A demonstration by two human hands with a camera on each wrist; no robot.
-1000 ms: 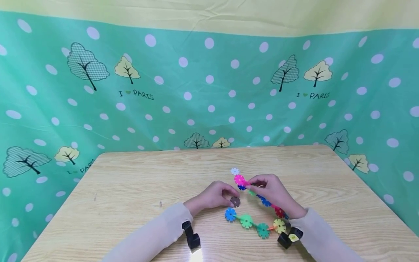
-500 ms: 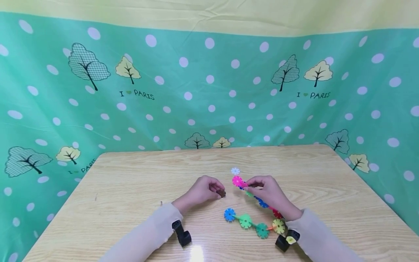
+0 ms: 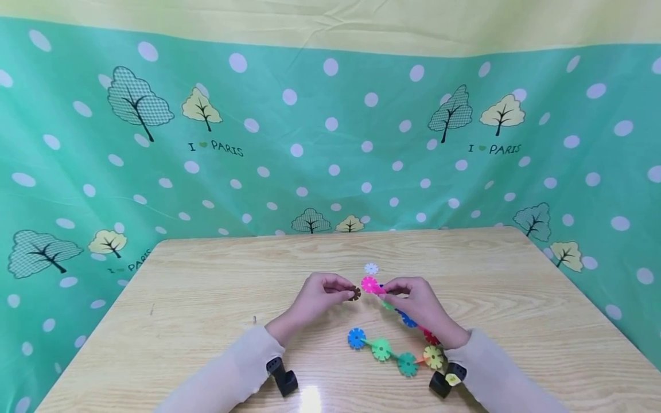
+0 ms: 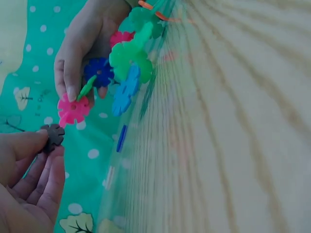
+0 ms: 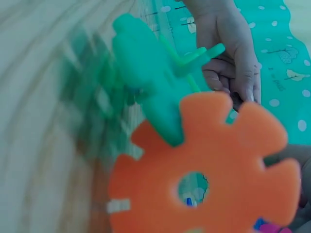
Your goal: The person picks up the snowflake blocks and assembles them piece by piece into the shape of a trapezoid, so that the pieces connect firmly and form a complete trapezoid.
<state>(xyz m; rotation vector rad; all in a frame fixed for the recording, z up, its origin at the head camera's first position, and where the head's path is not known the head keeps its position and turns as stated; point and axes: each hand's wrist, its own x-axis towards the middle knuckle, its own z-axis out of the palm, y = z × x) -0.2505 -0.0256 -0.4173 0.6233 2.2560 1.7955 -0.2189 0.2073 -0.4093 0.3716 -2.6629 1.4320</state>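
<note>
My left hand pinches a brown notched plastic disc between thumb and fingers, just above the table. To its right my right hand pinches the end of a chain of interlocking notched discs, by a pink disc. In the left wrist view, the brown disc is close to the pink disc; whether they touch I cannot tell. The chain curves under the right wrist through a yellow disc and green discs to a light blue disc. An orange disc fills much of the right wrist view.
A loose white disc lies on the wooden table beyond the hands. Another loose dark blue disc lies near it. A small mark or scrap shows left of the left hand. A green dotted curtain hangs behind the table.
My left hand has drawn back left with the brown disc, then turned it and brought it toward the pink disc. The right hand and chain have shifted slightly left.
</note>
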